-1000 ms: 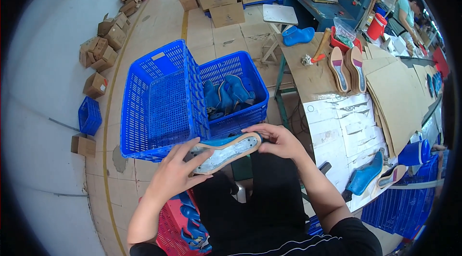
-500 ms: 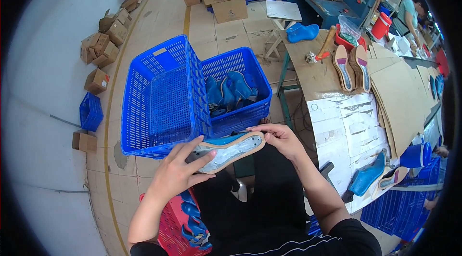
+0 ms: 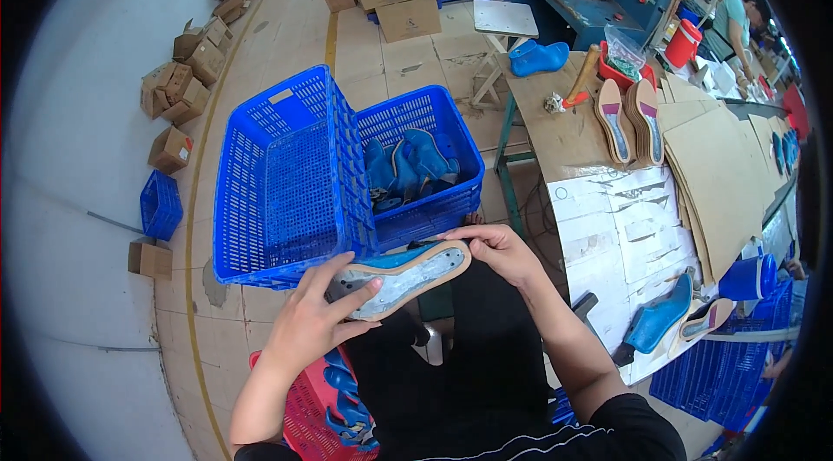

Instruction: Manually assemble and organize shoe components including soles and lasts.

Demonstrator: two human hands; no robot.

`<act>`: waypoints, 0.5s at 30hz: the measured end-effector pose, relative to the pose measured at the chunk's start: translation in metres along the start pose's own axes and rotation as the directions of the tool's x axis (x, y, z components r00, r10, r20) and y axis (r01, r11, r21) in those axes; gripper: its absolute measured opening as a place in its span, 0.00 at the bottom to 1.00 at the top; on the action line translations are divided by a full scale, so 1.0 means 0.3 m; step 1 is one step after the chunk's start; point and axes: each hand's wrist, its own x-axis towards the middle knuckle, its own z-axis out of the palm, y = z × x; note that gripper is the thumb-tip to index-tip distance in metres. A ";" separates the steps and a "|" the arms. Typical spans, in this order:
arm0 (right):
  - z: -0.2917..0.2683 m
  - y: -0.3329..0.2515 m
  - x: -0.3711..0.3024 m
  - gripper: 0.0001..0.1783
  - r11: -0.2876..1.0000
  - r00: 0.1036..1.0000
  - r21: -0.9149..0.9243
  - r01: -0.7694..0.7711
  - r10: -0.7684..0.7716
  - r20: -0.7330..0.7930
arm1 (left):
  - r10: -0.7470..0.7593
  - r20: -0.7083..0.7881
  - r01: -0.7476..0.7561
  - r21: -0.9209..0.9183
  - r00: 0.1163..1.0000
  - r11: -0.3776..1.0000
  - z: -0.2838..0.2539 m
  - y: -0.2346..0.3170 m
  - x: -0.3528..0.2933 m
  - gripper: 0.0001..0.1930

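Observation:
In front of my lap I hold a shoe (image 3: pixel 413 281) tilted, with its underside toward me. A tan rim runs round its shiny grey bottom, which has small dark dots, and some blue upper shows along the far side. My left hand (image 3: pixel 324 305) is closed round the wider left end, its fingers spread across the underside. With its thumb and fingers, my right hand (image 3: pixel 496 251) pinches the edge at the right end. The far side of the shoe is mostly hidden.
Blue crates (image 3: pixel 286 192) stand ahead, one holding blue shoe pieces (image 3: pixel 408 166). A red basket (image 3: pixel 312 405) sits by my left leg. On the right-hand table (image 3: pixel 555 144) are stacked insoles (image 3: pixel 643 123), a hammer (image 3: pixel 583 79), cardboard sheets (image 3: pixel 707 166) and a blue shoe (image 3: pixel 661 313). Beyond, a person works.
The shoe and both hands have shifted very slightly left in the picture, as has most of the scene. My grip looks the same.

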 end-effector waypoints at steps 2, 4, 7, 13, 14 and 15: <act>0.010 -0.003 -0.001 0.25 1.000 1.000 0.009 0.001 0.000 -0.023 | -0.021 0.018 0.021 -0.013 1.000 1.000 -0.002 0.007 -0.001 0.31; 0.012 -0.001 0.000 0.27 1.000 0.999 0.015 0.002 -0.001 -0.047 | -0.039 0.034 0.040 -0.026 0.999 0.999 -0.002 0.012 0.001 0.31; 0.003 0.009 -0.005 0.27 0.997 0.998 -0.045 0.061 -0.061 -0.003 | -0.038 0.016 0.038 -0.008 0.999 0.999 0.001 0.012 0.001 0.33; -0.003 0.017 -0.001 0.28 0.999 1.000 -0.047 0.009 -0.010 -0.026 | -0.017 0.066 0.015 0.041 0.998 0.999 -0.002 0.005 -0.005 0.34; -0.007 0.017 0.001 0.28 0.999 1.000 -0.043 0.016 -0.017 -0.023 | -0.019 0.058 0.016 0.052 0.998 0.999 0.001 0.009 -0.001 0.34; -0.007 0.018 0.001 0.28 0.999 1.000 -0.038 0.021 -0.021 -0.018 | -0.021 0.051 0.018 0.062 0.998 0.998 0.003 0.010 -0.001 0.34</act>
